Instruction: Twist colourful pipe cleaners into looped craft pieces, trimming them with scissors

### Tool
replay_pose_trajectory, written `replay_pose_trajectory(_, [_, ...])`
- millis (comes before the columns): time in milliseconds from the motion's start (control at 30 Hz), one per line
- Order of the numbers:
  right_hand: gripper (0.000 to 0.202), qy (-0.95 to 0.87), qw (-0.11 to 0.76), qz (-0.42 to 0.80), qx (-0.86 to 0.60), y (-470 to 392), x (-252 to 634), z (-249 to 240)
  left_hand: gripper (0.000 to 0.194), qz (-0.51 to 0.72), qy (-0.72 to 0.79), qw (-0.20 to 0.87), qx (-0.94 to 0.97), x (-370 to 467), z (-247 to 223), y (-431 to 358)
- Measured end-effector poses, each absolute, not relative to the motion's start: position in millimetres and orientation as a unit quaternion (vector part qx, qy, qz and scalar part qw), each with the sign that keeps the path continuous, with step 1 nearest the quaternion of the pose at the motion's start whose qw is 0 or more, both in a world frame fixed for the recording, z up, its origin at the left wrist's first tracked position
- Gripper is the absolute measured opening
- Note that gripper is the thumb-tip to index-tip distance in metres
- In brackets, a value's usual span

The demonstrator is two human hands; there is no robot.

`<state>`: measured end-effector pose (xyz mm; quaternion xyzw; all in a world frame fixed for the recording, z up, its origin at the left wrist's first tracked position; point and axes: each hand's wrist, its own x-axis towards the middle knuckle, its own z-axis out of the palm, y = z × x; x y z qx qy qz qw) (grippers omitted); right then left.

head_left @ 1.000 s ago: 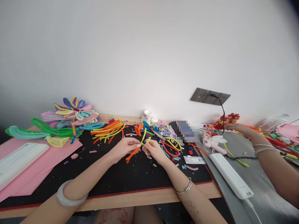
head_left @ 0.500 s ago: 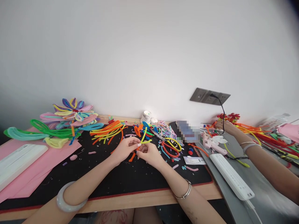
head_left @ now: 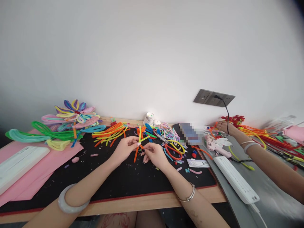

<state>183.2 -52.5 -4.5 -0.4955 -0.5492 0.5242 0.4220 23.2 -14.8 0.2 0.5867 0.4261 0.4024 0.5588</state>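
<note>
My left hand (head_left: 127,149) pinches yellow and orange pipe cleaners (head_left: 140,135) over the black mat (head_left: 95,182). The yellow ends spread upward in a V, and an orange end hangs below the fingertips. Just to the right, my right hand (head_left: 154,155) has its thumb and index finger pinched at the orange part, its other fingers curled below. What exactly it grips is too small to tell. Behind my hands lie blue and orange pieces and scissors (head_left: 161,136). A bunch of orange and yellow pipe cleaners (head_left: 110,133) lies to the left.
Pipe-cleaner flowers (head_left: 76,114) and a white box-like object (head_left: 22,166) on pink paper (head_left: 51,167) are at left. A cup (head_left: 149,118) stands by the wall. Phone (head_left: 190,133), pink glue gun (head_left: 217,147), power strip (head_left: 236,180) and another person's hand (head_left: 224,126) are at right.
The yellow piece has shifted slightly left and its V opened wider. My right hand's fingers have moved a little away from my left. The other person's hand has moved slightly left.
</note>
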Motion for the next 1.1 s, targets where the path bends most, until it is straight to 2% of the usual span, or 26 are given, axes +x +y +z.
replay_pose_trajectory(233, [0.025,-0.587,0.418,0.464,-0.515,-55.0,186.1,4.7,0.023,0.376,0.381,0.599,0.595,24.3,5.6,-19.4])
replay_pose_trajectory(467, [0.016,-0.627,0.436,0.397,-0.509,-57.0,188.7,7.0,0.023,0.290,0.362,0.650,0.601,25.8,13.3,-25.3])
replay_pose_trajectory(767, [0.016,-0.616,0.454,0.375,-0.524,-54.8,189.1,8.2,0.025,0.326,0.309,0.664,0.597,32.5,8.7,-27.9])
replay_pose_trajectory(967, [0.018,-0.633,0.445,0.358,-0.523,-55.1,189.9,7.3,0.019,0.354,0.268,0.659,0.607,34.6,6.6,-29.4])
replay_pose_trajectory(1100, [0.020,-0.636,0.437,0.371,-0.516,-56.2,188.9,6.6,0.024,0.344,0.283,0.671,0.593,34.9,5.2,-29.4])
